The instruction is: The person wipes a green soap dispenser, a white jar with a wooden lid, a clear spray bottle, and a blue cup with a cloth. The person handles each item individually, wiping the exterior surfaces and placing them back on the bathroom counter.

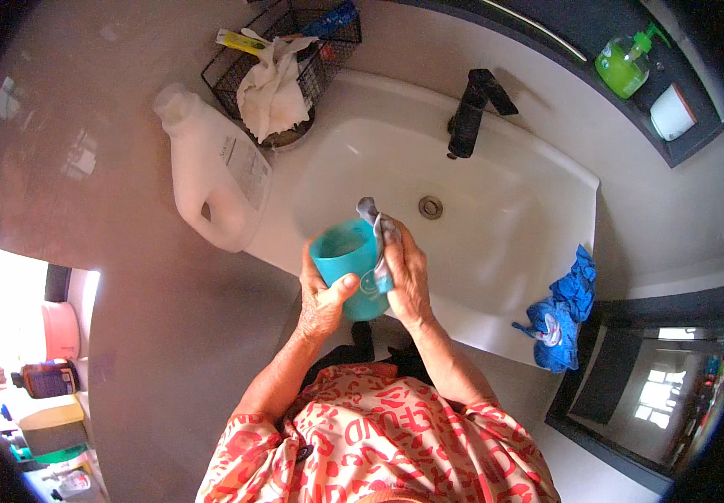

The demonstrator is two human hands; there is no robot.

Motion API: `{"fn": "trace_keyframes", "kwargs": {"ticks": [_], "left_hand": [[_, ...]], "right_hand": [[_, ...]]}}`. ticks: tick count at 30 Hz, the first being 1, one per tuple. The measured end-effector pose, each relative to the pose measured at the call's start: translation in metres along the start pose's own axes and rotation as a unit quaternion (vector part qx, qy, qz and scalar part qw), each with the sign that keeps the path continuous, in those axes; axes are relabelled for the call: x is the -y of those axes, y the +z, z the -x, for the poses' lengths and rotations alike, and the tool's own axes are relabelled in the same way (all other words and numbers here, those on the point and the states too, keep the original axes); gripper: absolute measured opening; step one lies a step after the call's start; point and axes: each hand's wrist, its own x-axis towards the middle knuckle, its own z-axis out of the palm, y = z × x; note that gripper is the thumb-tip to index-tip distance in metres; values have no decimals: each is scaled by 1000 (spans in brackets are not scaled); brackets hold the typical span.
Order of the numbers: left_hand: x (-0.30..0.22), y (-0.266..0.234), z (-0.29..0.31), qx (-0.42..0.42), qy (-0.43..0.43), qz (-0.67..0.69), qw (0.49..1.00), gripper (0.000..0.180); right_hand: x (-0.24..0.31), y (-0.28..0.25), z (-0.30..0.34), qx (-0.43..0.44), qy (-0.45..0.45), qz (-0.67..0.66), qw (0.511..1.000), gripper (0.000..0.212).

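A turquoise cup point(347, 260) is held tilted in front of me, over the near edge of the white sink point(496, 243). My left hand point(322, 295) wraps round the cup's left side, its thumb pressed on the front. In my right hand point(407, 272) is a crumpled grey cloth point(376, 228), gripped against the cup's right rim and side. Part of the cloth pokes up above the rim. The fingers of my right hand partly hide the cloth, and the cup's underside does not show.
A black tap point(473, 113) rises behind the drain point(431, 207). To the left stand a large white jug point(211, 172) and a wire basket point(226, 77) with a white cloth point(274, 88) draped over it. Blue cloth point(556, 327) lies on the sink's right edge. A green soap bottle point(623, 67) sits on the shelf.
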Motion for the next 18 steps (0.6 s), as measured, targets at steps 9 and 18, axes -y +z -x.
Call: {"fn": "trace_keyframes", "kwargs": {"ticks": [9, 18], "left_hand": [[-10, -11, -18, -2, 12, 0, 1000, 83], [-25, 8, -13, 78, 53, 5, 995, 84]], "right_hand": [[3, 24, 12, -5, -363, 342, 867, 44], [26, 6, -16, -51, -163, 87, 981, 29]]}}
